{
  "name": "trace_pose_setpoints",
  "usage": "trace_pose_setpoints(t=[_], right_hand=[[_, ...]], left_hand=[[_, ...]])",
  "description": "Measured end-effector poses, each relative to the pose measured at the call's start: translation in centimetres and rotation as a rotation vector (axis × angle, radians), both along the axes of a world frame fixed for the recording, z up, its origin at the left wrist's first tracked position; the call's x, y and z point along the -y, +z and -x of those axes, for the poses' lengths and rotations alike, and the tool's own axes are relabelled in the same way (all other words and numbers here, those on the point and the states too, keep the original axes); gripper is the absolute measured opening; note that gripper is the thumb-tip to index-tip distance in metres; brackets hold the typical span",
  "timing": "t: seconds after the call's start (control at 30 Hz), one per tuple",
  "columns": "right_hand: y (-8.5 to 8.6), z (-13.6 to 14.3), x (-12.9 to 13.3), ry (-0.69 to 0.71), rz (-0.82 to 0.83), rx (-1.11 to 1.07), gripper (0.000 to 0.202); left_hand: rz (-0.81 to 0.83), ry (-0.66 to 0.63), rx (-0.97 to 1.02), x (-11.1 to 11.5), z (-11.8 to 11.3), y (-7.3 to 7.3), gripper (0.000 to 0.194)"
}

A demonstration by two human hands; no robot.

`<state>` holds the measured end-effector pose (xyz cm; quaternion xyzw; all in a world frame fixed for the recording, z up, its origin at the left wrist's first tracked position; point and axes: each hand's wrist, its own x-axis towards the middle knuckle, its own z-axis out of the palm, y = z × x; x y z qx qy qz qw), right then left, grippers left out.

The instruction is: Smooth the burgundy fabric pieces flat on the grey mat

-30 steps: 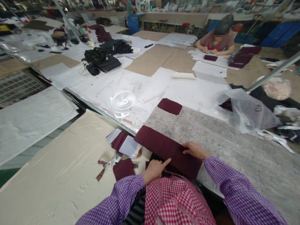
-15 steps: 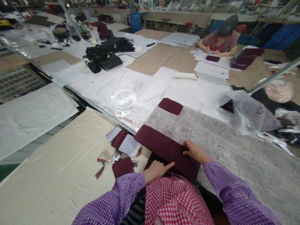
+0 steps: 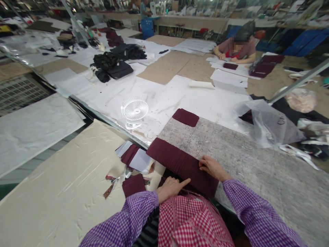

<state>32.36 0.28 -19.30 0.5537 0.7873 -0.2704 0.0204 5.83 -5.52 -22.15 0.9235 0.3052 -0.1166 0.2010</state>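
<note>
A long row of overlapping maroon fabric pieces lies slantwise along the near edge of the grey board. My right hand is on its upper edge, thumb and fingertips closed together on the fabric. At the lower edge is my left hand, its index finger stretched out along the cloth and the other fingers loosely bent. Left of that hand, a small stack of maroon pieces rests on cream cloth. Another flat maroon stack lies farther up the grey board.
A white clip fan stands on the white table. Light-blue and maroon pieces and printed ribbon scraps lie at left. A clear plastic bag is at right. Across the table, a co-worker bends over papers and maroon pieces.
The fingers of my right hand have drawn closer together and shifted slightly left along the fabric's edge. My left hand stays in place. The whole view has moved a little.
</note>
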Motion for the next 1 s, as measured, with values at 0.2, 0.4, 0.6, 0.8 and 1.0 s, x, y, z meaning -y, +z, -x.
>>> trace_pose_setpoints(t=[0.2,0.4,0.6,0.8,1.0], right_hand=[[-0.3,0.0,-0.2,0.001,0.012,0.028,0.035],[0.0,0.1,-0.6,0.054,0.0,0.069,0.012],[1.1,0.8,-0.1,0.133,-0.047,0.087,0.004],[0.6,0.8,-0.5,0.123,0.02,0.051,0.005],[-0.4,-1.2,-0.2,-0.016,0.113,-0.016,0.022]], left_hand=[[-0.01,0.058,0.038,0.3,-0.2,-0.5,0.065],[-0.004,0.056,0.029,0.3,-0.2,-0.4,0.06],[-0.018,0.07,0.043,0.1,-0.3,0.2,0.068],[0.008,-0.043,0.012,-0.2,-0.9,1.2,0.069],[0.073,-0.019,-0.012,-0.2,-1.0,0.0,0.067]])
